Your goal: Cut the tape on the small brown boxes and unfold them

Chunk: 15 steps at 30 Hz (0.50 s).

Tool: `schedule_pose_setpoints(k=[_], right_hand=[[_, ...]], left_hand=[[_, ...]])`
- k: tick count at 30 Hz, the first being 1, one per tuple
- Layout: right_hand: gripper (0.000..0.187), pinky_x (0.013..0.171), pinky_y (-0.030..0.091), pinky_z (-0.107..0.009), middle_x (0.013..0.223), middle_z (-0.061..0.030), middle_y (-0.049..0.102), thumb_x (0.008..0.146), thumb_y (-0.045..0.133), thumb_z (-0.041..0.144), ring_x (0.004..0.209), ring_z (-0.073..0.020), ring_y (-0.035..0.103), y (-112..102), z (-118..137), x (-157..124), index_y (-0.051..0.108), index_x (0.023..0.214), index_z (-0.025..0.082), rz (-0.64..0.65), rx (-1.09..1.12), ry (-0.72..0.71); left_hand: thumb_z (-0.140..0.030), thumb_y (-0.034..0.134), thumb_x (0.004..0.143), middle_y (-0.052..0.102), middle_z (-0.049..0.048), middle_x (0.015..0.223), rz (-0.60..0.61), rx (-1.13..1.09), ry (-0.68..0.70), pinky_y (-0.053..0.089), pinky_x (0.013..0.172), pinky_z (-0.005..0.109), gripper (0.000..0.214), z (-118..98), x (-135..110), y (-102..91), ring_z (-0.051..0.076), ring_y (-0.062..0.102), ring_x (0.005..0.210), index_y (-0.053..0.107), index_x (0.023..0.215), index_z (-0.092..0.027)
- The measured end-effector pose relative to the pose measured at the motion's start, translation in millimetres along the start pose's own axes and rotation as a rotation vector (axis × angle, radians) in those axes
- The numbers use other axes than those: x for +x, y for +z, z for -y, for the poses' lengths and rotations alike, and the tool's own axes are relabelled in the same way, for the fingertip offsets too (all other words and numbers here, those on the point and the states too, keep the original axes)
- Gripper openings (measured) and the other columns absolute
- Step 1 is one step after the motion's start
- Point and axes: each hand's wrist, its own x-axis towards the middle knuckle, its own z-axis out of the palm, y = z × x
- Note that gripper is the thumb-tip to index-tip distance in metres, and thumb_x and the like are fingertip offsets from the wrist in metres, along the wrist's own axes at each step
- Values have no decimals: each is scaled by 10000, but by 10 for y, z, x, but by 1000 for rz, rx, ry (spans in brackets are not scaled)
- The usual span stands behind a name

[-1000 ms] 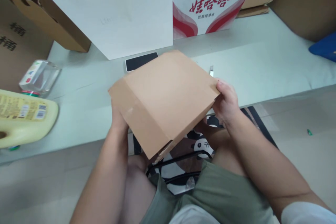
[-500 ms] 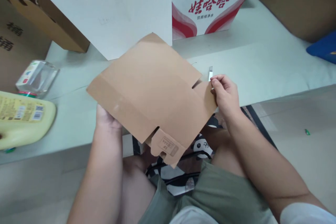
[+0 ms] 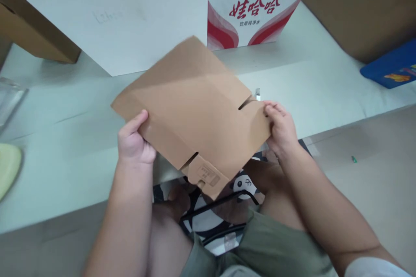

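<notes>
Left grip (image 3: 134,143) and right grip (image 3: 281,127) pinch the flat cardboard box (image 3: 195,112).

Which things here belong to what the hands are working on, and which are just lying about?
In use: flat brown cardboard box, gripped by left hand and right hand.
Lying about: white box, red-and-white carton, blue item, brown carton.

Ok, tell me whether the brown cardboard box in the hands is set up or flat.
Flat. The cardboard box shows as one creased sheet, its tab flap sticking out; left hand and right hand grip opposite edges.
</notes>
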Motion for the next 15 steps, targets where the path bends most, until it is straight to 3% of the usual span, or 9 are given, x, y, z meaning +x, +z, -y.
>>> schedule_pose_setpoints(k=[3, 6, 8, 13, 15], right_hand=[[505, 793, 626, -415, 966, -33, 760, 703, 785, 682, 919, -251, 731, 36, 14, -28, 687, 986, 275, 86, 113, 8], [553, 783, 653, -461, 877, -50, 780, 632, 865, 672, 879, -287, 759, 115, -6, -138, 690, 957, 260, 271, 36, 132], [571, 788, 666, -479, 891, -64, 800, 628, 880, 650, 877, -300, 772, 173, -14, -215, 700, 992, 248, 318, 21, 181], [565, 865, 676, -509, 1097, -99, 815, 662, 860, 598, 982, -326, 783, 151, 70, -256, 688, 1054, 228, 255, 95, 124], [490, 761, 684, -462, 1030, -81, 810, 712, 817, 596, 888, -289, 781, 4, 128, -234, 682, 1012, 232, 152, 112, 65]], left_hand=[[-250, 780, 718, 798, 52, 900, -82, -35, 12, 613, 1021, 388, 154, 61, 95, -12, 260, 739, 1087, 716, 854, -215], [-312, 758, 789, 793, 68, 1054, -29, -13, -28, 603, 1040, 417, 121, 103, 108, 20, 285, 663, 1285, 713, 876, -242], [-347, 757, 802, 773, 69, 1142, -21, -14, -53, 587, 1054, 410, 155, 109, 74, 57, 284, 628, 1336, 706, 904, -242], [-612, 546, 847, 721, 84, 1231, 98, -194, 32, 572, 997, 426, 397, 107, 35, 70, 298, 624, 1311, 641, 981, -250], [-661, 545, 801, 718, 70, 1125, 70, -194, 24, 576, 905, 409, 427, 128, 61, 30, 282, 669, 1187, 601, 983, -279]])
